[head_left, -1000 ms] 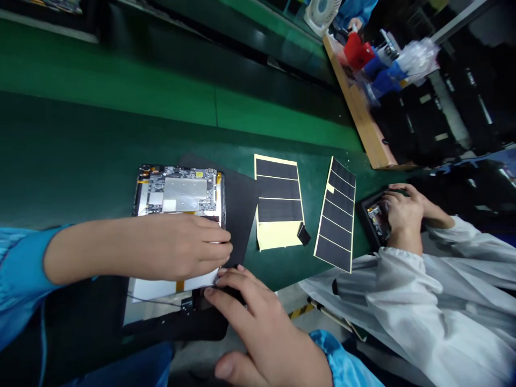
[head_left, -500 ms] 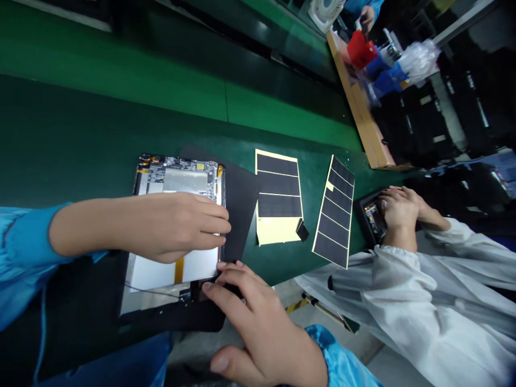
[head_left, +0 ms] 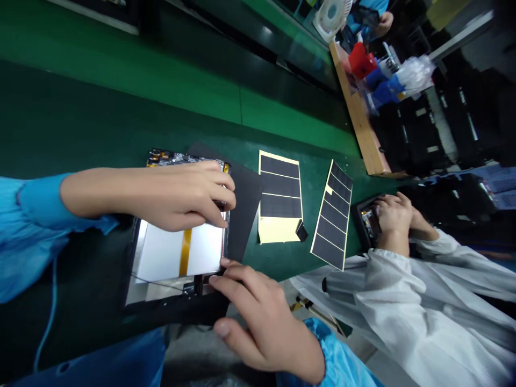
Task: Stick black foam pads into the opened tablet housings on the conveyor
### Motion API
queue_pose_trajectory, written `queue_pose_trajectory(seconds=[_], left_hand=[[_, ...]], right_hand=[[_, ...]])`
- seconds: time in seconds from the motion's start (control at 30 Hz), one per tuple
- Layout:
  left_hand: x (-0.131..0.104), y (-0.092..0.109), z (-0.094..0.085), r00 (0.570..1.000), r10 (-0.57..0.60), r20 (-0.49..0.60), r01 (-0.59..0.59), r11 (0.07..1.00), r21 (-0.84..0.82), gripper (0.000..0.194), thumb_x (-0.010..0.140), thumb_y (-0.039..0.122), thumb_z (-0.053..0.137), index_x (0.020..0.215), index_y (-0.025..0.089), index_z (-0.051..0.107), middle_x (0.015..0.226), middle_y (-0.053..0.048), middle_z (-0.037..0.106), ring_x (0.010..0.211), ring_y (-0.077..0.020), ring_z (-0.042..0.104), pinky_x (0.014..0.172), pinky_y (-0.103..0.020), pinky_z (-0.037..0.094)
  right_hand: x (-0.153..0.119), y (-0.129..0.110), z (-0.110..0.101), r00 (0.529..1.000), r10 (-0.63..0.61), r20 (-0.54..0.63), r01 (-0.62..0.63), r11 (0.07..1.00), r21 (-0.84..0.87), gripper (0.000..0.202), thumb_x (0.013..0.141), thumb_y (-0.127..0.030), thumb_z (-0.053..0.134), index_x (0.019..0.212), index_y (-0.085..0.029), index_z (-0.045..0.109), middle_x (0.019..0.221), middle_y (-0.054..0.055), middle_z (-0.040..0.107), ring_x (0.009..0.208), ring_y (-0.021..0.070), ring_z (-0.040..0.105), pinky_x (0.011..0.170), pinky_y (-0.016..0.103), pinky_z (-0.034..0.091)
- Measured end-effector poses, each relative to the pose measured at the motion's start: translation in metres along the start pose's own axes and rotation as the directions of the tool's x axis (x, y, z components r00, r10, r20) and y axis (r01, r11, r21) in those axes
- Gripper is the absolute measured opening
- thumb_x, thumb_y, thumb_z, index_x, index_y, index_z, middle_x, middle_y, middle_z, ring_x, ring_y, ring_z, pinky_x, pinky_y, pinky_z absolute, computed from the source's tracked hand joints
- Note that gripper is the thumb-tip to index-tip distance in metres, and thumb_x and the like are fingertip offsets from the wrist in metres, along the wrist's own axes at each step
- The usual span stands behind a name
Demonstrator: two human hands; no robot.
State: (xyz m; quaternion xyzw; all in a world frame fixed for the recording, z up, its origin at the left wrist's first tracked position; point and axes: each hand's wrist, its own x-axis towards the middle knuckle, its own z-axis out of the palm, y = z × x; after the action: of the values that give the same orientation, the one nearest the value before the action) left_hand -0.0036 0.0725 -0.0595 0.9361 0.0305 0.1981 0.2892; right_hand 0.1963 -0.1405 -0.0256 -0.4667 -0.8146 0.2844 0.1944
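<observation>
An opened tablet (head_left: pixel 161 252) lies on a black sheet (head_left: pixel 242 199), its white battery with an orange strip and part of the circuit board showing. My left hand (head_left: pixel 185 193) reaches across the upper part of the tablet, fingers bent down at its right edge; whatever lies under the fingertips is hidden. My right hand (head_left: pixel 264 317) rests its fingertips on the tablet's lower right corner, with fingers and thumb spread and nothing held. A thin dark wire runs over the tablet's lower part.
Right of the black sheet lie two yellow-backed sheets of black pads (head_left: pixel 280 185) (head_left: pixel 332 215). Another person's hands (head_left: pixel 395 217) work on a device (head_left: pixel 366 223) at the right. Behind are a wooden-edged tray (head_left: pixel 358 121), a red bin (head_left: pixel 362 60) and a fan (head_left: pixel 332 16).
My left hand has moved up the tablet, its fingers now more bent and apart, uncovering more battery. My right hand stays at the lower right corner. The view has shifted slightly.
</observation>
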Motion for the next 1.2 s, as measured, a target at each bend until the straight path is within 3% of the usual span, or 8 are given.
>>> queue_pose_trajectory(seconds=[0.1, 0.2, 0.27, 0.37, 0.47, 0.53, 0.87, 1.2], left_hand=[[0.000, -0.007, -0.002, 0.986, 0.076, 0.152, -0.074, 0.997, -0.018, 0.046, 0.092, 0.011, 0.042, 0.100, 0.036, 0.079, 0.105, -0.003, 0.075, 0.105, -0.0264, 0.065, 0.093, -0.042, 0.045], [0.000, -0.009, -0.001, 0.990, 0.063, 0.127, -0.057, 0.997, -0.052, 0.044, 0.091, 0.009, 0.044, 0.098, 0.035, 0.079, 0.105, -0.003, 0.074, 0.101, -0.0252, 0.065, 0.092, -0.039, 0.045], [0.001, -0.008, 0.000, 0.991, 0.061, 0.120, -0.052, 0.996, -0.075, 0.045, 0.090, 0.008, 0.044, 0.096, 0.035, 0.080, 0.101, -0.003, 0.073, 0.098, -0.0246, 0.064, 0.091, -0.038, 0.046], [0.003, -0.008, 0.001, 0.991, 0.050, 0.120, -0.039, 0.995, -0.093, 0.047, 0.091, 0.009, 0.042, 0.094, 0.035, 0.081, 0.098, -0.004, 0.073, 0.095, -0.0244, 0.063, 0.091, -0.039, 0.046], [0.004, -0.010, 0.000, 0.993, 0.038, 0.112, -0.026, 0.994, -0.108, 0.047, 0.092, 0.012, 0.040, 0.092, 0.034, 0.081, 0.097, -0.004, 0.073, 0.096, -0.0242, 0.062, 0.091, -0.039, 0.046], [0.003, -0.010, 0.001, 0.995, 0.031, 0.100, -0.020, 0.994, -0.111, 0.046, 0.091, 0.012, 0.040, 0.092, 0.033, 0.081, 0.097, -0.004, 0.074, 0.096, -0.0240, 0.062, 0.091, -0.039, 0.045], [0.006, -0.002, -0.004, 0.991, -0.053, 0.119, 0.068, 0.990, -0.124, 0.046, 0.085, 0.006, 0.042, 0.089, 0.029, 0.082, 0.098, -0.003, 0.074, 0.096, -0.0213, 0.060, 0.093, -0.033, 0.040], [0.004, -0.005, -0.002, 0.994, -0.022, 0.104, 0.033, 0.994, -0.105, 0.047, 0.085, 0.004, 0.043, 0.090, 0.029, 0.082, 0.099, -0.002, 0.073, 0.097, -0.0214, 0.060, 0.090, -0.033, 0.039]], right_hand=[[0.013, 0.006, -0.013, 1.000, 0.022, -0.018, -0.020, 0.996, 0.087, 0.029, 0.110, -0.031, 0.045, 0.122, -0.017, 0.066, 0.109, 0.009, 0.077, 0.110, 0.0194, 0.074, 0.089, 0.029, 0.063], [0.033, 0.019, -0.026, 0.996, 0.051, -0.071, -0.039, 0.988, 0.153, 0.022, 0.108, -0.025, 0.050, 0.107, -0.019, 0.070, 0.093, 0.003, 0.078, 0.083, 0.0137, 0.075, 0.073, 0.024, 0.060], [0.047, 0.030, -0.030, 0.986, 0.035, -0.162, -0.025, 0.998, 0.063, 0.021, 0.107, -0.023, 0.051, 0.103, -0.019, 0.071, 0.085, 0.002, 0.075, 0.074, 0.0131, 0.072, 0.068, 0.023, 0.058], [0.060, 0.045, -0.026, 0.959, -0.146, -0.242, 0.091, 0.970, -0.224, 0.019, 0.106, -0.018, 0.051, 0.105, -0.015, 0.070, 0.085, 0.006, 0.075, 0.075, 0.0166, 0.071, 0.067, 0.027, 0.057], [0.062, 0.058, -0.016, 0.909, -0.360, -0.211, 0.241, 0.865, -0.439, 0.018, 0.104, -0.013, 0.053, 0.111, -0.012, 0.069, 0.088, 0.010, 0.076, 0.075, 0.0189, 0.070, 0.066, 0.030, 0.057], [0.060, 0.064, -0.010, 0.886, -0.427, -0.182, 0.293, 0.818, -0.495, 0.019, 0.104, -0.013, 0.052, 0.114, -0.014, 0.069, 0.090, 0.010, 0.076, 0.076, 0.0184, 0.070, 0.066, 0.030, 0.058], [0.048, 0.075, 0.001, 0.856, -0.498, -0.137, 0.363, 0.769, -0.526, 0.019, 0.097, -0.013, 0.068, 0.116, -0.010, 0.070, 0.095, 0.011, 0.075, 0.092, 0.0202, 0.070, 0.075, 0.032, 0.061], [0.045, 0.077, -0.004, 0.845, -0.531, -0.070, 0.427, 0.747, -0.510, 0.022, 0.100, -0.008, 0.056, 0.114, -0.007, 0.074, 0.098, 0.013, 0.074, 0.095, 0.0212, 0.068, 0.078, 0.033, 0.063]])
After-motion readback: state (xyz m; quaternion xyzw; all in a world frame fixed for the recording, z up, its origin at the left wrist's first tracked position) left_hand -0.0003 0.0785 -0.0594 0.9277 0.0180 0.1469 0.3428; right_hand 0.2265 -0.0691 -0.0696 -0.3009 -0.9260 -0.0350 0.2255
